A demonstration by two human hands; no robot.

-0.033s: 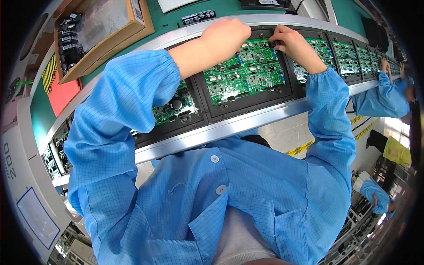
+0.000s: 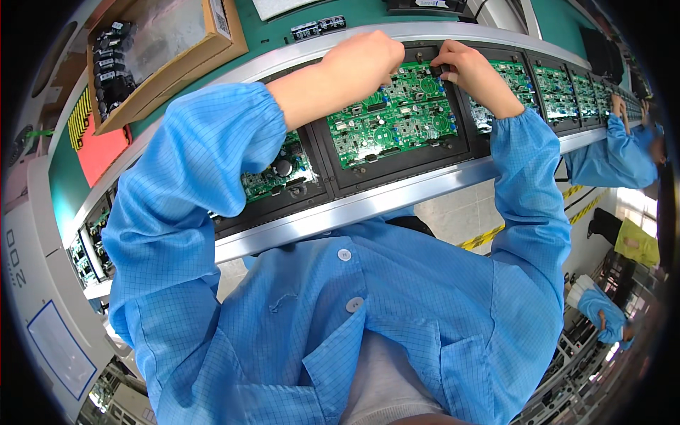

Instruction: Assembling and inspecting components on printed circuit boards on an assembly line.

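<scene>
On the rail-edged line, the green board lies flat in a black frame, which presumably steadies it so both hands are free. The right hand pinches a small black part between thumb and finger at the board's far right corner, forearm slanting inward. The left hand arches over the far left edge, knuckles up; whether its hidden fingertips grip anything cannot be told.

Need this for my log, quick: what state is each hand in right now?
Left hand: curled; cannot tell whether it holds anything.
Right hand: closed on a small black part.
</scene>
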